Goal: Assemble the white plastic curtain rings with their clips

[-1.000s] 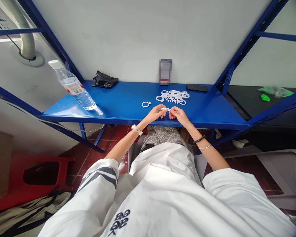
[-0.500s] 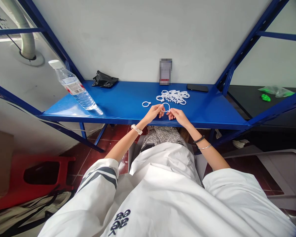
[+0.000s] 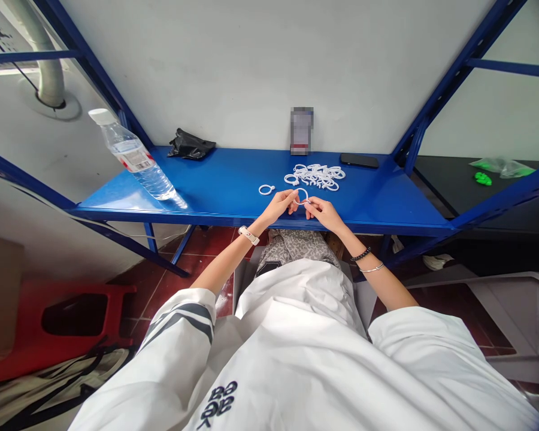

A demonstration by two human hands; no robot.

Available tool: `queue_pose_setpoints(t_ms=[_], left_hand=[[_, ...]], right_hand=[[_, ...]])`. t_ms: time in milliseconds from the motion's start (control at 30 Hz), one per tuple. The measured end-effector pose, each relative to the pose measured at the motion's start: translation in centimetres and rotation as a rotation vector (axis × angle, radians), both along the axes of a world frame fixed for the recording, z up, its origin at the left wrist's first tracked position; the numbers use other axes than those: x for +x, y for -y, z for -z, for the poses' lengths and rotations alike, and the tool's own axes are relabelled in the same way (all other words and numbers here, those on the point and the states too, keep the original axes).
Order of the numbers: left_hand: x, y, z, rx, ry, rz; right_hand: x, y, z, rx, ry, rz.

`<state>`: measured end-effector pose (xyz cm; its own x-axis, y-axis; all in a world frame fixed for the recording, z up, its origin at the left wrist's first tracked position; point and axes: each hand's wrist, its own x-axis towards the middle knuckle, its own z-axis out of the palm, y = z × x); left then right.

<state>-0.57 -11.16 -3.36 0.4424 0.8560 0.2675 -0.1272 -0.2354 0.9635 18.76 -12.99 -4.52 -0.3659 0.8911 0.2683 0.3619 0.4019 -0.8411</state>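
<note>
Both my hands meet over the front of the blue shelf [image 3: 215, 179] and pinch one white plastic ring [image 3: 302, 194] between them. My left hand [image 3: 282, 206] grips its left side, my right hand [image 3: 322, 210] its right side. Just behind them lies a heap of several white rings [image 3: 317, 175]. A single white ring [image 3: 266, 190] rests alone on the shelf to the left of my hands.
A clear water bottle [image 3: 133, 157] stands at the shelf's left end, a crumpled black bag [image 3: 190, 145] at the back left, a small blurred box [image 3: 301, 130] against the wall, a black phone [image 3: 359, 160] at the back right. A red stool [image 3: 67, 317] is on the floor left.
The ring in my hands went from lying flat and edge-on to standing up as an open circle. My hands shifted slightly toward the heap.
</note>
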Motion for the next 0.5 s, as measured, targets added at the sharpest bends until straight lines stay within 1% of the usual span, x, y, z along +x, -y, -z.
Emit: queue_pose_setpoints(t_ms=[233, 500], left_hand=[[0.11, 0.04, 0.1, -0.006, 0.038, 0.03], [0.02, -0.06, 0.29, 0.002, -0.01, 0.028]], right_hand=[[0.1, -0.17, 0.11, 0.004, -0.021, -0.005], [-0.04, -0.16, -0.2, -0.058, -0.107, -0.027]])
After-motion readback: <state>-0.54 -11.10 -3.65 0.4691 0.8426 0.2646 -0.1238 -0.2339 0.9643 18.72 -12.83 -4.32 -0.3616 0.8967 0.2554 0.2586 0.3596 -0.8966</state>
